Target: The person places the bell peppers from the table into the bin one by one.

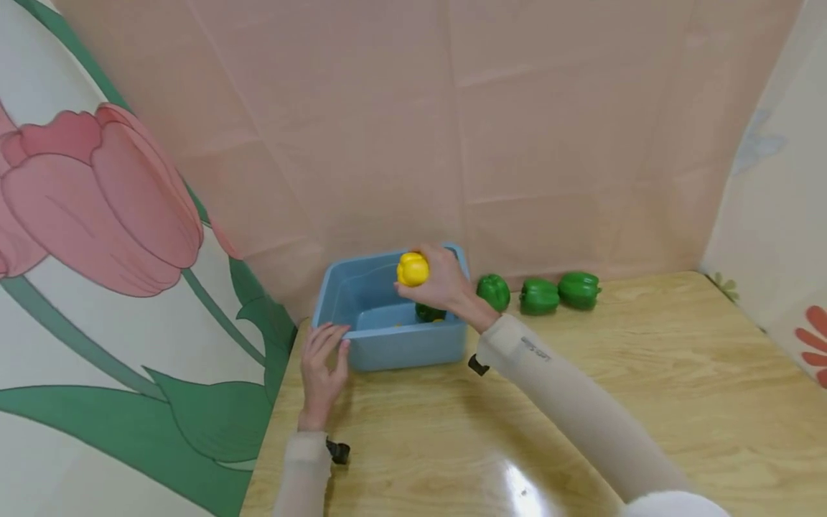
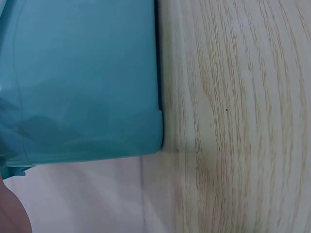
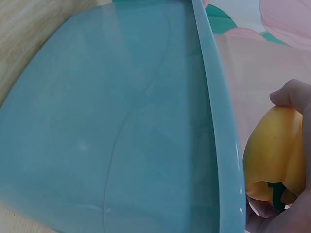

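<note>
A yellow bell pepper [image 1: 412, 269] is held in my right hand [image 1: 442, 278], above the right part of a blue plastic bin [image 1: 400, 352]. In the right wrist view, the green stem of the yellow pepper [image 3: 272, 155] shows beside the bin's rim [image 3: 226, 131], with the thumb on its far end. My left hand [image 1: 323, 366] holds the bin's front left corner, fingers over the rim and thumb against the outer front wall. Inside the bin lies a dark green pepper [image 1: 428, 312] with bits of yellow near it, partly hidden by the front wall and right arm.
Three green bell peppers stand in a row right of the bin: one close by [image 1: 494, 293], a middle one [image 1: 539, 296] and a far one [image 1: 579, 290]. A pink cloth [image 1: 549, 143] hangs behind the wooden table [image 1: 614, 388]. A tulip-painted wall [image 1: 97, 201] borders the left.
</note>
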Action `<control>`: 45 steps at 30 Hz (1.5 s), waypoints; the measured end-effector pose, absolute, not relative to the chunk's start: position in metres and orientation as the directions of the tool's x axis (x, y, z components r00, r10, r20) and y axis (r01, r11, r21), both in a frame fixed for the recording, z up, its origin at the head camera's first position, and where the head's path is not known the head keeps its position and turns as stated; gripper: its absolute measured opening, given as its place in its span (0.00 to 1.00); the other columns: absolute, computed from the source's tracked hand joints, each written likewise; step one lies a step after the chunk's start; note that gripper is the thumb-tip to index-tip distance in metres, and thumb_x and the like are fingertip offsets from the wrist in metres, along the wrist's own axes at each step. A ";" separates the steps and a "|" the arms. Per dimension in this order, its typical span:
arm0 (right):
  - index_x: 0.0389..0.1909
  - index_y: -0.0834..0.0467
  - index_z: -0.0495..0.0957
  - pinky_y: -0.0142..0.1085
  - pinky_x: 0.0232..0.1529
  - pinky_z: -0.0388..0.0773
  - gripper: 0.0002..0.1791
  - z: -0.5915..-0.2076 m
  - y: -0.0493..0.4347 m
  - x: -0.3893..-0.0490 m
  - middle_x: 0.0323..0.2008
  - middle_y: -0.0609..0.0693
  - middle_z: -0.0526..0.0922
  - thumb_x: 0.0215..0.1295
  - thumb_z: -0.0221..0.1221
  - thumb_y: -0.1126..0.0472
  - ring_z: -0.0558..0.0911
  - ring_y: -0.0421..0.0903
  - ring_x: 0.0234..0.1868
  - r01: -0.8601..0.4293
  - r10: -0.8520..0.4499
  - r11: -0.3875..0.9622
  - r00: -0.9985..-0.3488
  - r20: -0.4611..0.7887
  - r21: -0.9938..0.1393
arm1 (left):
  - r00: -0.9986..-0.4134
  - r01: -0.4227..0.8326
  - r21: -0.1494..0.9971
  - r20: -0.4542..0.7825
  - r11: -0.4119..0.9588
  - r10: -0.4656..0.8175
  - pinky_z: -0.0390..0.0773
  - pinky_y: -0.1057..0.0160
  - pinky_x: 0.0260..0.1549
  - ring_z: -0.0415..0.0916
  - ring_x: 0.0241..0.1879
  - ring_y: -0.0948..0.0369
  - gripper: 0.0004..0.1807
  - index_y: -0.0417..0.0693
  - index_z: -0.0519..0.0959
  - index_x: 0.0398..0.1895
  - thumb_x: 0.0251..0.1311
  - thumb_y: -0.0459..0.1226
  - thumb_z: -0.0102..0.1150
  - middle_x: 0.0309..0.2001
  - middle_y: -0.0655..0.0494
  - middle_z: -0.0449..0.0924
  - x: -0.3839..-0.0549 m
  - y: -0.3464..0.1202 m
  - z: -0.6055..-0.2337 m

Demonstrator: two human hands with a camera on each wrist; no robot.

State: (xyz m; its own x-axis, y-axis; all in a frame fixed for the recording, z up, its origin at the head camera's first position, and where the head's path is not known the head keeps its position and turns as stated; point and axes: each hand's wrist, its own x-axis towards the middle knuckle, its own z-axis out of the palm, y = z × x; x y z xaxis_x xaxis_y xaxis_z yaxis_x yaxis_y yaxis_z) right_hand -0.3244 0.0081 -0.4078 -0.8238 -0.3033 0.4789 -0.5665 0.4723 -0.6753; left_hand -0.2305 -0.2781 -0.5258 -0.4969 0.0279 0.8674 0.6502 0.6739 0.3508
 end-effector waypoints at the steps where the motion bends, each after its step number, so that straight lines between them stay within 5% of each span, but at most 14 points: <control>1: 0.60 0.56 0.78 0.42 0.36 0.83 0.34 -0.408 0.007 -0.324 0.47 0.51 0.83 0.56 0.76 0.44 0.81 0.48 0.38 -0.567 -0.304 0.473 -0.823 0.480 -0.674 | -0.496 0.651 0.352 0.868 0.672 0.027 0.61 0.23 0.70 0.80 0.60 0.42 0.14 0.45 0.90 0.53 0.65 0.27 0.68 0.49 0.46 0.90 -0.231 -0.278 -0.526; 35: 0.60 0.56 0.79 0.40 0.37 0.83 0.38 -0.421 -0.011 -0.325 0.49 0.50 0.82 0.56 0.77 0.37 0.81 0.47 0.41 -0.561 -0.313 0.504 -0.828 0.466 -0.657 | -0.493 0.656 0.343 0.869 0.672 0.038 0.60 0.22 0.69 0.80 0.60 0.40 0.15 0.46 0.90 0.53 0.65 0.27 0.68 0.50 0.46 0.90 -0.231 -0.278 -0.525; 45: 0.65 0.53 0.80 0.53 0.62 0.82 0.42 -0.420 -0.010 -0.324 0.63 0.52 0.83 0.60 0.70 0.28 0.81 0.53 0.63 -0.545 -0.325 0.524 -0.838 0.438 -0.655 | -0.508 0.646 0.354 0.861 0.676 0.036 0.59 0.22 0.70 0.80 0.61 0.41 0.15 0.47 0.90 0.54 0.66 0.27 0.68 0.51 0.47 0.90 -0.230 -0.279 -0.527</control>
State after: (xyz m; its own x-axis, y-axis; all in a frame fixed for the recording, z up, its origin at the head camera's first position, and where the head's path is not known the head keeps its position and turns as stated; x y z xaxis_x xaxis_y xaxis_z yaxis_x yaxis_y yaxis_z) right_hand -0.3238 -0.0099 -0.4200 -0.8383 -0.3248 0.4379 -0.5449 0.5239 -0.6547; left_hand -0.2302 -0.2789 -0.5265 -0.5081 0.0356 0.8605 0.6463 0.6762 0.3536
